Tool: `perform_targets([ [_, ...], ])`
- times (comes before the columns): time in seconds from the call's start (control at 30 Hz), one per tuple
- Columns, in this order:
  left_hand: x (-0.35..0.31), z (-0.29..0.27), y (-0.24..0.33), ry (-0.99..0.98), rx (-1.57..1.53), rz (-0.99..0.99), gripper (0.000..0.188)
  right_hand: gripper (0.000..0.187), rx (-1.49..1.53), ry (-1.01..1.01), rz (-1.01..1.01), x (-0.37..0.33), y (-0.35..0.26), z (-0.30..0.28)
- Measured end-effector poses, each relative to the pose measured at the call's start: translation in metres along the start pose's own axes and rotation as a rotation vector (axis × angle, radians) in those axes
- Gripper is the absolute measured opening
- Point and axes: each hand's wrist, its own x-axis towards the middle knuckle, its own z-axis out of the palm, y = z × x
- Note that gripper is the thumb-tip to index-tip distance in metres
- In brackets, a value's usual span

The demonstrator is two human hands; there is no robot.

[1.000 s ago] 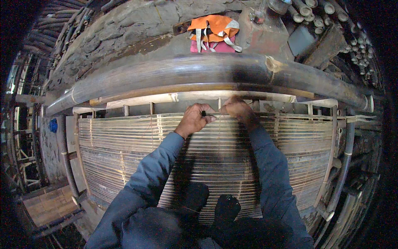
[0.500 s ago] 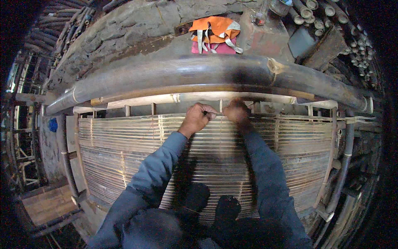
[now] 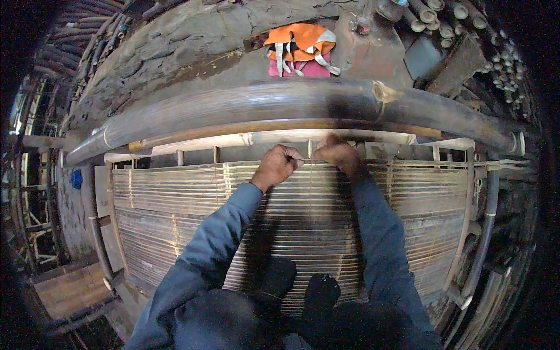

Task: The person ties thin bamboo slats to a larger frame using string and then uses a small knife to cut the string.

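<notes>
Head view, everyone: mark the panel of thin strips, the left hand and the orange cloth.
Panel of thin strips [image 3: 304, 228]: head view, its bare middle stretch.
Left hand [image 3: 273, 169]: head view, back of the hand.
Orange cloth [image 3: 304, 37]: head view, its upper part.

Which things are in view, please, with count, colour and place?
slats: many, tan, across the middle
side rods: two, brown, slats' ends
thick pole: one, dark, beyond slats
pale pole: one, cream, beyond slats
bag: one, orange, top middle
cloth: one, pink, under bag
container: one, greyish, upper right
stacked poles: many, brown, upper corners
item: one, blue, left side, unclear
panel: one, brown, lower left
legs: two, dark, lower middle
left hand: one, blue sleeve, slats' far edge
right hand: one, blue sleeve, slats' far edge, blurred
</notes>
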Motion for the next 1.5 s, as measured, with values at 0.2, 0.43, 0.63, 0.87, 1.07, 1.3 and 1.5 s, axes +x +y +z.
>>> perform_targets([
  [0.2, 0.0, 0.003, 0.0, 0.061, 0.108, -0.021, 0.013, 0.021, -0.172, 0.12, 0.2, 0.012, -0.018, 0.019],
  [0.43, -0.002, 0.003, 0.007, 0.071, 0.118, -0.043, 0.014, 0.024, 0.068, 0.358, 0.207, -0.002, -0.055, 0.032],
  [0.63, -0.002, 0.004, 0.008, 0.121, 0.208, -0.03, 0.017, 0.022, 0.23, 0.228, 0.074, -0.005, -0.049, 0.025],
  [0.87, 0.002, 0.007, -0.008, 0.158, 0.159, -0.026, 0.022, 0.023, 0.541, 0.016, -0.031, -0.007, -0.07, 0.013],
  [1.07, -0.004, 0.012, 0.0, 0.166, 0.205, -0.068, 0.017, 0.021, 0.875, 0.228, 0.071, -0.025, -0.073, 0.014],
  [1.3, -0.02, 0.004, 0.019, 0.136, 0.272, 0.034, 0.018, 0.037, 0.947, 0.448, 0.067, -0.062, -0.071, 0.045],
  [1.5, -0.006, -0.001, 0.024, 0.033, 0.19, -0.273, 0.032, 0.017, 1.055, 0.461, 0.147, -0.073, -0.061, 0.048],
])
